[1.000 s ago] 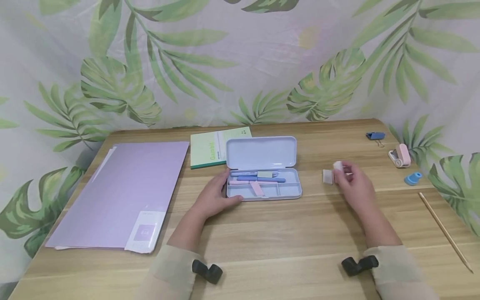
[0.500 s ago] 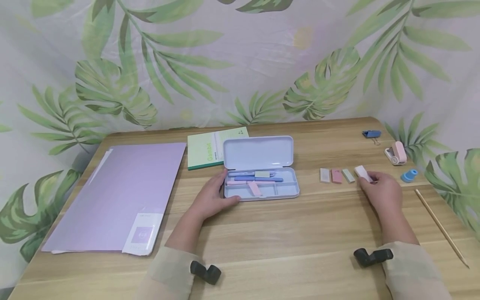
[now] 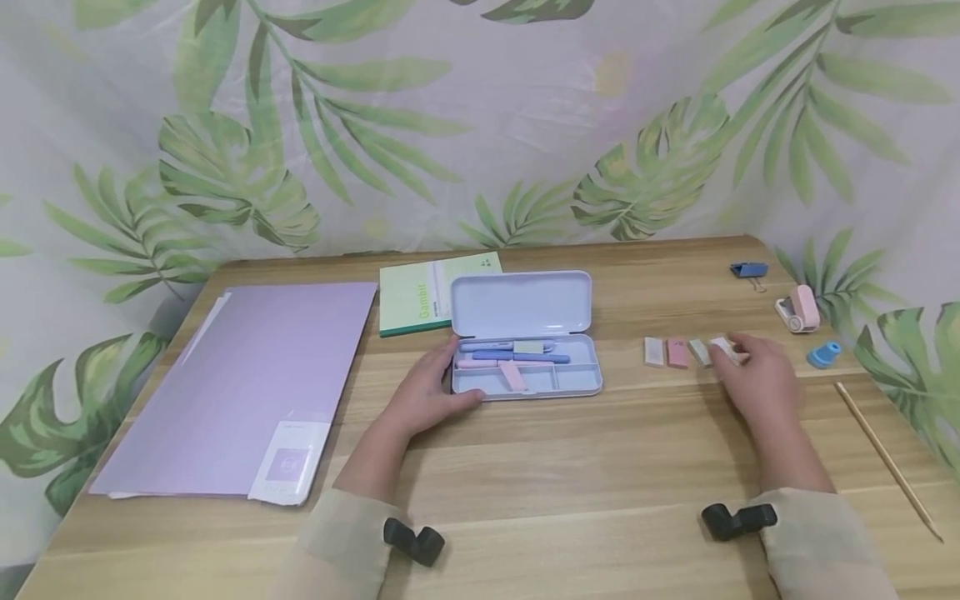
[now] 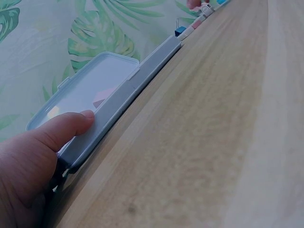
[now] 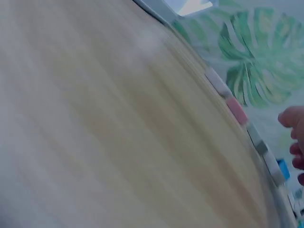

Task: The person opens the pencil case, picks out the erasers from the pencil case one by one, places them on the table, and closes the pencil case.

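My left hand [image 3: 427, 387] grips the left end of an open pale blue pencil case [image 3: 579, 382], thumb on its front edge in the left wrist view. Inside lie several pens [image 3: 525, 358], a small green eraser [image 3: 528, 347] and a pink eraser [image 3: 513, 377]. My right hand [image 3: 761, 379] hovers over the right end of a row of erasers, fingers loosely bent and holding nothing. From the left, the row has a whitish eraser [image 3: 653, 352], a pink one, a green eraser [image 3: 700, 352] and a white eraser [image 5: 274, 167], partly hidden by my hand in the head view.
A purple folder [image 3: 255, 375] lies at the left. Behind the case is a green notebook [image 3: 408, 296]. At the right are a blue binder clip [image 3: 749, 270], a pink stapler [image 3: 801, 308], a blue conical piece [image 3: 824, 355] and a pencil [image 3: 888, 458].
My right hand carried the white eraser rightward to the end of the row, set it down and let go. My left hand stays on the pencil case.
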Demonstrator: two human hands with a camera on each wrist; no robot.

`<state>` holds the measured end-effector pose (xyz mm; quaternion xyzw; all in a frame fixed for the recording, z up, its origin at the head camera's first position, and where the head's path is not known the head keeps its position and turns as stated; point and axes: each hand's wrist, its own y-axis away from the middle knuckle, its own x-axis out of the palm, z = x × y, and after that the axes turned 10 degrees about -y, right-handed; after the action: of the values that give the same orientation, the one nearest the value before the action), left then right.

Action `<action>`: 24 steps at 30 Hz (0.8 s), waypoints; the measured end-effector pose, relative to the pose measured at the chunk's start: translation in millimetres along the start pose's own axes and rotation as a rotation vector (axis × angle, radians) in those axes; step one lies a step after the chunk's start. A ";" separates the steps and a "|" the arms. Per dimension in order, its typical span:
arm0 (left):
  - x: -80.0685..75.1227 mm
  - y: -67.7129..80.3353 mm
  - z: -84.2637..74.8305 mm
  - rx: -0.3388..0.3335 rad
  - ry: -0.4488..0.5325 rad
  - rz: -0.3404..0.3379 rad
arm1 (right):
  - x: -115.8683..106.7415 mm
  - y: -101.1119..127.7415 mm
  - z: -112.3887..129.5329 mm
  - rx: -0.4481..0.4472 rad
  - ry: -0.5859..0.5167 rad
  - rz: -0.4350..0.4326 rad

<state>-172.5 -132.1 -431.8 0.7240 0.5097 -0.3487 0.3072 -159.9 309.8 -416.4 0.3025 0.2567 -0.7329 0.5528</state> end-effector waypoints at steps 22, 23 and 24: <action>-0.9 -0.4 -0.4 0.012 0.003 -0.015 | 118.8 24.7 147.9 -0.651 -0.083 0.479; -1.0 -0.1 -0.4 0.012 -0.001 -0.017 | 121.1 24.6 150.6 -0.653 -0.071 0.495; -1.1 0.1 -0.4 0.012 -0.003 -0.017 | 123.5 24.3 152.5 -0.654 -0.056 0.509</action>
<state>-172.7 -132.4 -430.7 0.7210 0.5133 -0.3555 0.3005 -186.2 114.3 -402.6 0.1448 0.3777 -0.4605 0.7901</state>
